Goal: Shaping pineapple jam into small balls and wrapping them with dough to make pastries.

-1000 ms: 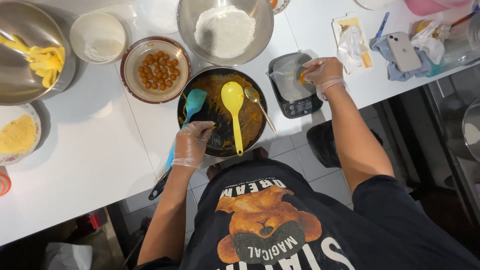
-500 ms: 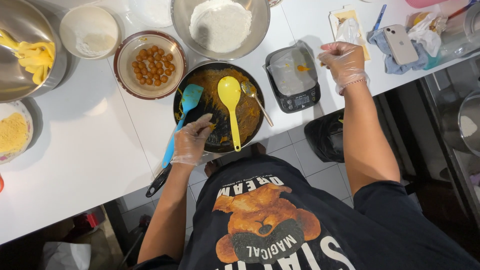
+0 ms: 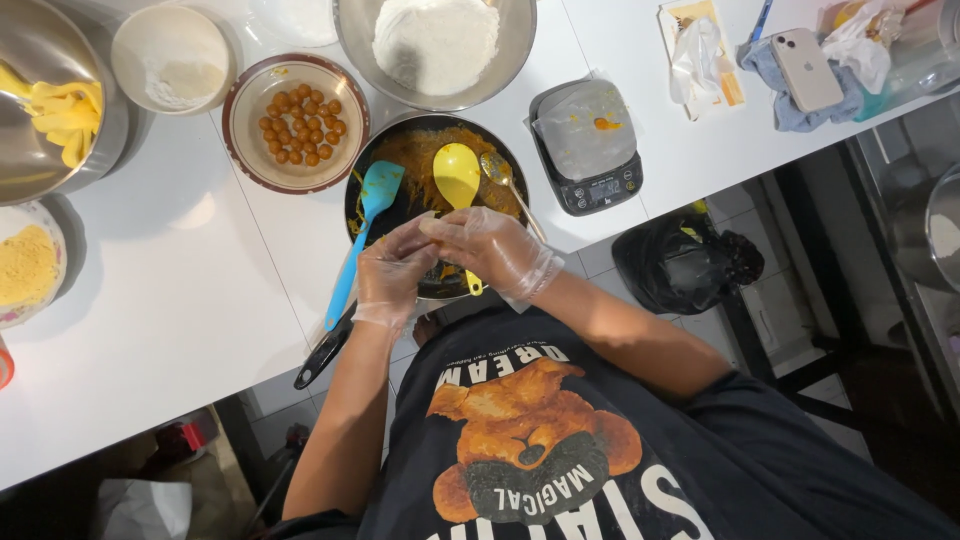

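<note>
Both gloved hands meet over the near edge of the dark pan [image 3: 400, 150] — left hand [image 3: 392, 270] and right hand [image 3: 487, 245] cupped together, fingers closed; what they grip is hidden; yellow spatula [image 3: 457, 175] and blue spatula [image 3: 365, 225] rest in the pan.

A dark round pan [image 3: 400, 150] of orange-brown paste sits at the near edge of the white bench, its black handle jutting past the edge toward the left. A blue spatula [image 3: 360, 235] and a yellow spoon [image 3: 457, 180] lie in it, handles pointing nearward, and a metal spoon [image 3: 503, 175] rests at its right rim.
</note>
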